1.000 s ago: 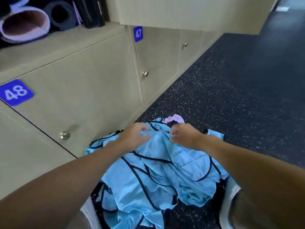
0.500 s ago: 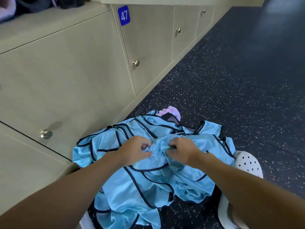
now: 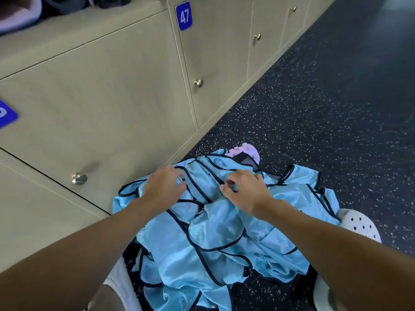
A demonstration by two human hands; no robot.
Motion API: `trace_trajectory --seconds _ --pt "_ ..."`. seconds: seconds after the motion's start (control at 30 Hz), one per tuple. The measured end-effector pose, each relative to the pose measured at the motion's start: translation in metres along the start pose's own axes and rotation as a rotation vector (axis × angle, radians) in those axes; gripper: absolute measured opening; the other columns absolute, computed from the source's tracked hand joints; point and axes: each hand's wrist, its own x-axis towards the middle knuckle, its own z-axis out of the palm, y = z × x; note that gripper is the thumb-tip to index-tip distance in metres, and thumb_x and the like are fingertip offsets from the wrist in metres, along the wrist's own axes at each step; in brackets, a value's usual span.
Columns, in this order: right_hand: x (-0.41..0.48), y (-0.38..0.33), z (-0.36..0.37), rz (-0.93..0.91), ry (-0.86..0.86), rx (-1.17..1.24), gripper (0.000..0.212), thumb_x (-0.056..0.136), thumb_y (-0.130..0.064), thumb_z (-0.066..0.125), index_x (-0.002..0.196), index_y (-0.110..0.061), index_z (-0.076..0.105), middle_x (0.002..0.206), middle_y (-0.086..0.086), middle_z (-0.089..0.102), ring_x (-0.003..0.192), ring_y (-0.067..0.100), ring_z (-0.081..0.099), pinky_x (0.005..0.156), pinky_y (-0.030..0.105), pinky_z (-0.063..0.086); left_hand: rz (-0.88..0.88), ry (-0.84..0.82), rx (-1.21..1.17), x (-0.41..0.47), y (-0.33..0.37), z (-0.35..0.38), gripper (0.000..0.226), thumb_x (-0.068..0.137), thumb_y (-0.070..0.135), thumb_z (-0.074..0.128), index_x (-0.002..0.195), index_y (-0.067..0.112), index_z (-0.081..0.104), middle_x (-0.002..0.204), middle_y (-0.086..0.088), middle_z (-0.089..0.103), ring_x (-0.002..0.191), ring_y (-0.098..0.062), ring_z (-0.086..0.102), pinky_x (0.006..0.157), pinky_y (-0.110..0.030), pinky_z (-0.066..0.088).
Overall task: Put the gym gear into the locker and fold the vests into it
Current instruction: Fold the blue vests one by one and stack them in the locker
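Head view, looking down. Pile of vests [image 3: 215, 234] lay crumpled on the floor [image 3: 325, 104], close against the foot of the lockers [image 3: 107, 90]. Vests were light blue and shiny with black trim. No print or number was legible on the fabric. None were inside a locker, and every door in view was closed.

Left hand [image 3: 165, 187] lay palm down on the far left part of the pile. Its fingers were loosely spread and touching the cloth, not curled round it. The hand was slightly blurred.

Right hand [image 3: 247, 191] lay on the pile just beside the left, with a fold of trim between them. Its fingers were bent and the thumb [image 3: 223, 188] sat a little apart from them. Cannot tell whether it pinched the cloth or only touched it.

Writing: a blue plate [image 3: 184, 16] at the top of one door read "47" in white. A second blue plate [image 3: 5, 114] was cut off by the left edge, and only part of one white character showed, not readable. No other text seen.

Each door had a round metal knob. The nearest knob [image 3: 79, 178] was left of the pile.

A pink item [image 3: 246, 150] showed at the far edge of the pile, partly under it. Kind unclear. A white perforated shoe [image 3: 359, 225] touched the pile's right edge.
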Motion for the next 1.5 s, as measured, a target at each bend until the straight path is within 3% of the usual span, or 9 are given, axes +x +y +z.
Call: trace_trajectory --seconds 0.23,0.43,0.53,0.63,0.77,0.87,1.0,1.3,1.5 --pt "0.039 -0.055 0.022 -0.113 -0.073 0.224 0.027 0.094 -0.03 0.061 0.116 -0.016 0.063 0.111 -0.001 0.067 0.098 0.019 0.062 0.086 0.036 0.051 -0.204 -0.092 0.06 0.01 -0.061 -0.012 0.046 0.097 0.039 0.057 0.14 0.021 0.053 0.127 -0.003 0.065 0.122 -0.024 0.056 0.108 -0.04 0.034" --pt "0.052 -0.084 0.039 -0.141 -0.124 0.254 0.039 0.094 -0.028 0.061 0.131 -0.018 0.056 0.117 -0.001 0.065 0.097 0.017 0.06 0.089 0.036 0.05 -0.179 -0.035 -0.082 0.005 -0.083 -0.011 0.009 0.096 0.025 0.062 0.091 0.02 0.067 0.09 0.001 0.064 0.099 -0.027 0.061 0.1 -0.042 0.036" --pt "0.061 -0.1 0.035 -0.136 -0.137 0.332 0.06 0.092 -0.027 0.065 0.147 -0.02 0.041 0.14 0.003 0.055 0.127 0.019 0.051 0.105 0.028 0.038 -0.051 0.001 -0.252 0.001 -0.083 -0.028 0.009 0.094 0.019 0.066 0.089 0.013 0.07 0.085 -0.003 0.069 0.084 -0.024 0.062 0.084 -0.037 0.047" --pt "0.07 -0.119 0.021 -0.15 -0.184 0.455 0.071 0.09 -0.025 0.07 0.151 -0.023 0.034 0.137 0.0 0.055 0.127 0.013 0.049 0.099 0.019 0.034 0.055 0.013 -0.285 0.0 -0.071 -0.061 0.004 0.092 0.013 0.068 0.089 0.011 0.07 0.077 0.005 0.064 0.074 -0.01 0.058 0.073 -0.02 0.043" --pt "0.069 -0.138 -0.014 -0.211 -0.131 0.553 0.012 0.091 -0.012 0.067 0.1 -0.005 0.064 0.074 -0.002 0.051 0.06 0.004 0.045 0.06 0.021 0.038 0.109 0.062 -0.295 -0.006 -0.05 -0.118 0.004 0.091 0.01 0.068 0.088 0.007 0.068 0.07 0.003 0.06 0.066 -0.011 0.054 0.065 -0.025 0.042" --pt "0.056 -0.155 -0.056 -0.236 -0.051 0.579 0.013 0.093 -0.009 0.062 0.082 -0.009 0.057 0.064 -0.004 0.042 0.05 0.004 0.034 0.047 0.015 0.03 0.133 0.118 -0.328 -0.022 -0.028 -0.163 0.006 0.092 0.007 0.067 0.085 0.008 0.067 0.061 0.011 0.05 0.053 -0.001 0.045 0.055 -0.015 0.034" --pt "0.022 -0.193 -0.126 -0.332 0.084 0.527 0.013 0.094 -0.008 0.058 0.083 -0.013 0.054 0.064 -0.004 0.045 0.053 0.007 0.037 0.05 0.019 0.031 0.189 0.269 -0.366 -0.054 0.012 -0.229 0.016 0.093 0.011 0.066 0.082 0.023 0.064 0.064 0.008 0.054 0.055 -0.001 0.045 0.055 -0.015 0.037" --pt "-0.099 -0.266 -0.266 -0.546 0.473 0.642 0.014 0.092 -0.007 0.062 0.082 -0.013 0.053 0.065 0.003 0.05 0.051 0.001 0.039 0.05 0.012 0.031 0.229 0.571 -0.63 -0.14 0.088 -0.345 0.024 0.095 0.018 0.065 0.073 0.011 0.062 0.069 0.0 0.053 0.06 -0.004 0.042 0.06 -0.019 0.037" --pt "-0.134 -0.265 -0.28 -0.525 0.392 0.807 0.015 0.095 -0.011 0.061 0.107 -0.005 0.065 0.102 0.015 0.073 0.095 0.027 0.07 0.082 0.04 0.056 0.304 0.725 -0.786 -0.168 0.122 -0.383 0.018 0.099 0.018 0.059 0.085 0.007 0.059 0.072 -0.002 0.053 0.065 -0.01 0.045 0.059 -0.028 0.039"
